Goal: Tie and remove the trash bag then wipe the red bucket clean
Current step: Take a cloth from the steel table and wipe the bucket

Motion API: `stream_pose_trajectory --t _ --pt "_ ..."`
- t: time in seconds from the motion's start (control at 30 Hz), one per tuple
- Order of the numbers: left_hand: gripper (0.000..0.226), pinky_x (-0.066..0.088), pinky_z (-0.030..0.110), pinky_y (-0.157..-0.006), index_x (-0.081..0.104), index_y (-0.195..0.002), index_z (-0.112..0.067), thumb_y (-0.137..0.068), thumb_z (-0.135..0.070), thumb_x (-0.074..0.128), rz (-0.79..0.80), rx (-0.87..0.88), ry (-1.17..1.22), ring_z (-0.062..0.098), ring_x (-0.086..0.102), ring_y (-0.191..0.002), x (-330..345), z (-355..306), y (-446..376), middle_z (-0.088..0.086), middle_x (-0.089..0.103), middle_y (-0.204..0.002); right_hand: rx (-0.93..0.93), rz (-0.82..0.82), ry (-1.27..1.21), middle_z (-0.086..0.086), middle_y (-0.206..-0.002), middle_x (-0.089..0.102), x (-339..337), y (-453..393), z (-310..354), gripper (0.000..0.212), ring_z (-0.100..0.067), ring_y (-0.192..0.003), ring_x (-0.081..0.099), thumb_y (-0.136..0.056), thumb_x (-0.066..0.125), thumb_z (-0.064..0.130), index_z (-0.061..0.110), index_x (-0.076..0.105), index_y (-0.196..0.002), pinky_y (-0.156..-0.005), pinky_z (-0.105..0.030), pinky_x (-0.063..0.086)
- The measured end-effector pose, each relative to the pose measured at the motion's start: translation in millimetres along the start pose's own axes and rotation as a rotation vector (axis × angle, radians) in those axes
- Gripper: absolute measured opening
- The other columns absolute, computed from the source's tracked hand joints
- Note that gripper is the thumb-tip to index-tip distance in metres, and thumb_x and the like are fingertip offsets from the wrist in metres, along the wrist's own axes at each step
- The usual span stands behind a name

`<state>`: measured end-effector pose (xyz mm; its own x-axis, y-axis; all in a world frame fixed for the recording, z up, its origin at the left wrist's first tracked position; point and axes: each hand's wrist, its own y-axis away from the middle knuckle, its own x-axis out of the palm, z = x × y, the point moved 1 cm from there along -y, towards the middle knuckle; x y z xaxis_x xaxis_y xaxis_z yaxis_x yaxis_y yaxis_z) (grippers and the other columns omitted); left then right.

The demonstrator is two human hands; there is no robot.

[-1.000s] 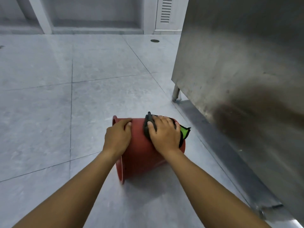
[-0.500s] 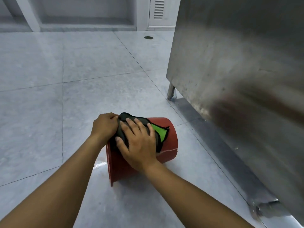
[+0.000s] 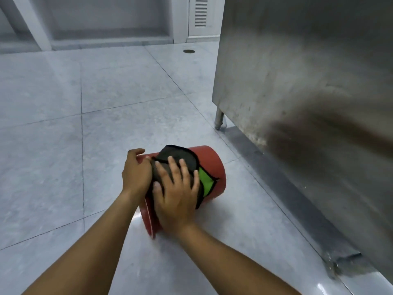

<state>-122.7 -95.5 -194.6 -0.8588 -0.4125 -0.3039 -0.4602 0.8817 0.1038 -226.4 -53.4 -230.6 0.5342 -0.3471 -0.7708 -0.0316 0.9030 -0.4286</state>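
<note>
Two hands work the red bucket (image 3: 212,165), which lies on its side on the tiled floor (image 3: 85,103), long axis running from the rim nearest the person away toward the far right. The right hand (image 3: 176,194) presses a dark cloth with a green patch (image 3: 180,158) flat against the upper wall with spread fingers, while the left hand (image 3: 136,173) curls over the wall near the rim to steady it. Just right stands a steel cabinet (image 3: 308,81) on a leg (image 3: 219,120), a floor drain (image 3: 188,51) lies far off, and no trash bag shows.

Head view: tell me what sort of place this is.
Probably a commercial kitchen or utility room: a stainless steel cabinet on metal legs, a grey tiled floor with a round drain, and a louvred vent in the wall.
</note>
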Motion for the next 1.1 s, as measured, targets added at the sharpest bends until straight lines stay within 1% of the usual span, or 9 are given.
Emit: stream_pose_trajectory --t 0.17,0.27,0.37,0.47,0.57,0.7,0.87,1.0,1.1 --pt "0.041 0.053 0.039 -0.083 0.052 -0.131 -0.019 -0.093 -0.011 0.039 0.109 -0.083 -0.037 0.023 0.06 -0.092 -6 0 -20 0.006 0.061 -0.115 -0.17 0.033 0.017 0.003 -0.15 0.046 -4 5 -15 0.049 -0.023 -0.139 0.041 -0.096 0.035 0.047 0.032 0.049 -0.14 -0.114 -0.052 0.025" --pt "0.038 0.046 0.03 -0.062 0.053 -0.132 -0.02 -0.097 -0.013 0.039 0.123 -0.066 -0.069 0.016 0.055 -0.075 -6 -1 -22 -0.001 0.057 -0.1 0.109 0.02 0.082 0.002 -0.155 0.037 -16 -1 -63 0.051 -0.024 -0.144 0.031 -0.096 0.036 0.047 0.032 0.045 -0.144 -0.116 -0.052 0.022" --pt "0.039 0.045 0.034 -0.087 0.046 -0.14 -0.026 -0.101 -0.027 0.039 0.111 -0.015 -0.128 0.023 0.057 -0.102 -5 -4 -23 0.008 0.056 -0.125 0.38 0.001 0.049 0.001 -0.161 0.021 -15 -1 -82 0.052 -0.025 -0.149 0.016 -0.099 0.034 0.045 0.031 0.035 -0.148 -0.117 -0.054 0.019" --pt "0.048 0.031 0.03 -0.095 0.037 -0.146 -0.036 -0.1 -0.049 0.035 0.022 0.043 -0.137 0.022 0.049 -0.124 -3 -11 -16 0.0 0.055 -0.133 0.207 0.03 0.059 -0.001 -0.162 0.019 -6 6 -57 0.055 -0.026 -0.15 0.012 -0.098 0.025 0.047 0.032 0.031 -0.15 -0.119 -0.055 0.012" --pt "0.05 0.033 0.033 -0.098 0.035 -0.144 -0.045 -0.097 -0.061 0.029 -0.011 0.137 -0.144 0.008 0.055 -0.107 0 -13 -3 -0.015 0.06 -0.118 -0.05 0.089 0.108 0.0 -0.16 0.027 2 -1 -29 0.055 -0.024 -0.148 0.022 -0.099 0.024 0.046 0.03 0.033 -0.15 -0.118 -0.055 0.013" --pt "0.054 0.039 0.035 -0.097 0.017 -0.144 -0.058 -0.094 -0.064 0.037 -0.011 0.164 -0.153 0.026 0.053 -0.124 0 7 23 -0.014 0.033 -0.155 -0.014 0.158 0.09 0.004 -0.16 0.026 11 -44 -21 0.055 -0.02 -0.149 0.017 -0.098 0.024 0.05 0.033 0.031 -0.15 -0.118 -0.055 0.003" --pt "0.057 0.038 0.006 -0.069 0.005 -0.149 -0.054 -0.103 -0.04 0.036 -0.037 0.205 -0.075 -0.008 0.049 -0.086 6 16 54 -0.051 0.02 -0.11 0.187 0.141 0.012 0.004 -0.161 0.024 22 -62 -17 0.054 -0.019 -0.15 0.009 -0.098 0.026 0.05 0.033 0.034 -0.148 -0.118 -0.056 -0.004" --pt "0.044 0.039 0.013 -0.095 0.029 -0.148 -0.041 -0.104 -0.04 0.03 -0.076 0.163 -0.055 0.0 0.049 -0.114 -8 13 25 -0.024 0.033 -0.152 -0.052 0.158 0.012 0.007 -0.158 0.031 9 -49 -39 0.058 -0.017 -0.149 0.018 -0.093 0.02 0.054 0.038 0.037 -0.146 -0.118 -0.052 0.0" --pt "0.038 0.036 0.032 -0.105 0.044 -0.14 -0.03 -0.105 -0.035 0.031 -0.015 0.103 -0.052 0.019 0.046 -0.128 -15 11 9 -0.002 0.047 -0.144 0.191 0.126 0.034 0.01 -0.157 0.031 -4 -53 -71 0.049 -0.014 -0.148 0.016 -0.097 0.029 0.051 0.038 0.042 -0.143 -0.118 -0.054 0.0"
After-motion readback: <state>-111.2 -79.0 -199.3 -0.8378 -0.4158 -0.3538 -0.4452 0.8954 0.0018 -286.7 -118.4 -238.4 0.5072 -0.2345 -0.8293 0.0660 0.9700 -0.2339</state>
